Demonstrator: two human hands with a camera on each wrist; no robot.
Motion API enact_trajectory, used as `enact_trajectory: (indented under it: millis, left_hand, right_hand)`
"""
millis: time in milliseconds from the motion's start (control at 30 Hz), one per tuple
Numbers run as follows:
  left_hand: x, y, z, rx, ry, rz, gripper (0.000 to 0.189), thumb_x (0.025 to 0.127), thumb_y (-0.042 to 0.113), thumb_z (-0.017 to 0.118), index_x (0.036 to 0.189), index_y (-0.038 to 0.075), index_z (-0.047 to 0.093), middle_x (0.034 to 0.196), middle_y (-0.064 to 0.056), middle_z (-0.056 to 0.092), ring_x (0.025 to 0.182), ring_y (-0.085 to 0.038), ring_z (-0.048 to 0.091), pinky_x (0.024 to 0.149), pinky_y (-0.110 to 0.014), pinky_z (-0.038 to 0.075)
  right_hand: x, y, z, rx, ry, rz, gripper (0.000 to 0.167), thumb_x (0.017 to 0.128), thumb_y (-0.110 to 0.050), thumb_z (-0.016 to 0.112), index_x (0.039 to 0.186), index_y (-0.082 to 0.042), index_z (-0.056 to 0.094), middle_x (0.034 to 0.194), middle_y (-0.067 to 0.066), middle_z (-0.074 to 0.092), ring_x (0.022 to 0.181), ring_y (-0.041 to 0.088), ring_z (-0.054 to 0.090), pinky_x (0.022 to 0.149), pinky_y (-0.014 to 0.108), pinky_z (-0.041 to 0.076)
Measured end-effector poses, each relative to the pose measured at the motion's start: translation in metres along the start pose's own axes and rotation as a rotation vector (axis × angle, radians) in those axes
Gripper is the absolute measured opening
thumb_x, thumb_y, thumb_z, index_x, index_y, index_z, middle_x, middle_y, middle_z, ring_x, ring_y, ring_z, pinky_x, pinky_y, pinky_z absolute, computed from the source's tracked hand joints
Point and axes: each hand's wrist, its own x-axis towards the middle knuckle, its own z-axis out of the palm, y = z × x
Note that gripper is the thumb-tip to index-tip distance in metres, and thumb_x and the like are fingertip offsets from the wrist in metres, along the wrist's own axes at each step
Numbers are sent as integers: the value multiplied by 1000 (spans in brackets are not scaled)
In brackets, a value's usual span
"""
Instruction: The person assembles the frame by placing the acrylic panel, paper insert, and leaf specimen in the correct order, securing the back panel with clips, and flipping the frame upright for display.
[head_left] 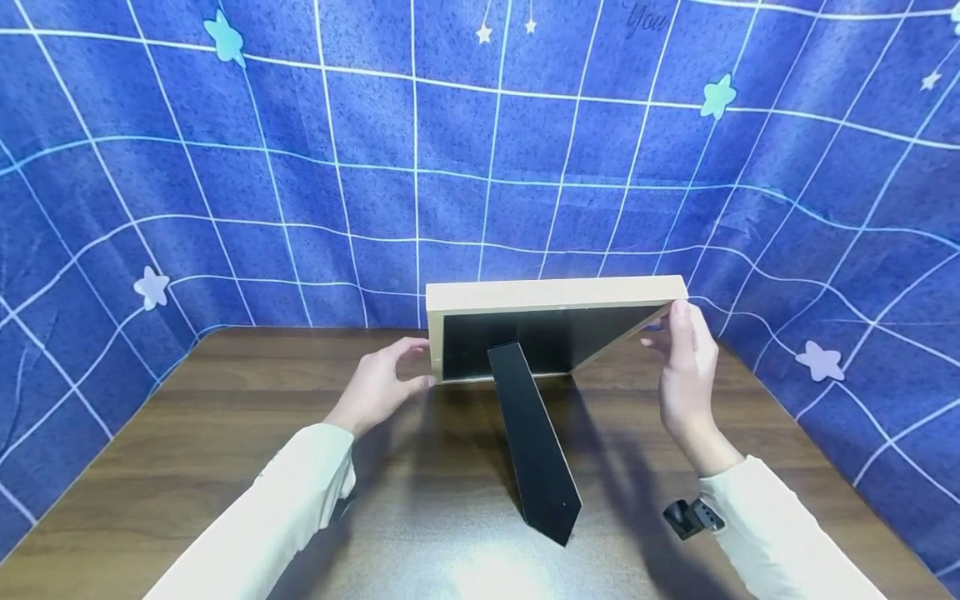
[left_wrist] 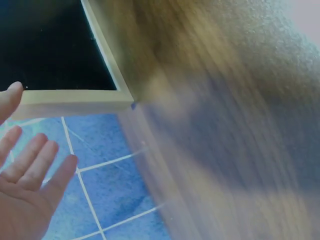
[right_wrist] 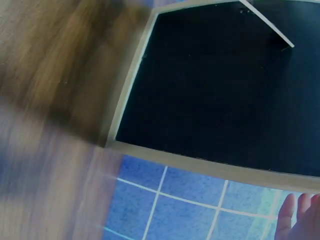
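Observation:
A picture frame (head_left: 555, 292) with a pale wood border and a black backing stands on the table, its back towards me. Its black easel leg (head_left: 534, 446) slants out over the tabletop. Beside the frame's left edge is my left hand (head_left: 382, 379), thumb and fingers spread around that side; in the left wrist view the fingers (left_wrist: 37, 162) look straight and apart from the border. At the upper right corner, my right hand (head_left: 688, 367) has its thumb up against the border. Its fingertips (right_wrist: 286, 212) show just outside the edge in the right wrist view.
The brown wood-grain table (head_left: 247, 433) extends on both sides of the frame. Behind it hangs a blue cloth (head_left: 360, 192) with white grid lines and stars. A small black device (head_left: 693, 518) sits at the right cuff.

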Motion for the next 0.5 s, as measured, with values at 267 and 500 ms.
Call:
enact_trajectory:
  millis: [267, 500]
  left_hand:
    - [2, 5, 5, -37, 55, 45, 41, 87, 10, 80, 126, 5, 67, 118, -15, 73, 111, -32, 69, 95, -51, 52]
    - [6, 7, 2, -44, 77, 73, 36, 88, 9, 78, 123, 5, 68, 115, -15, 74, 108, -33, 70, 96, -50, 52]
  right_hand:
    - [4, -8, 7, -21, 71, 72, 34, 108, -36, 42, 94, -18, 68, 83, -2, 64, 80, 12, 61, 66, 21, 53]
    - [11, -18, 12, -19, 104, 168, 34, 104, -41, 49, 86, -19, 68, 73, -5, 64, 67, 9, 63, 62, 21, 51]
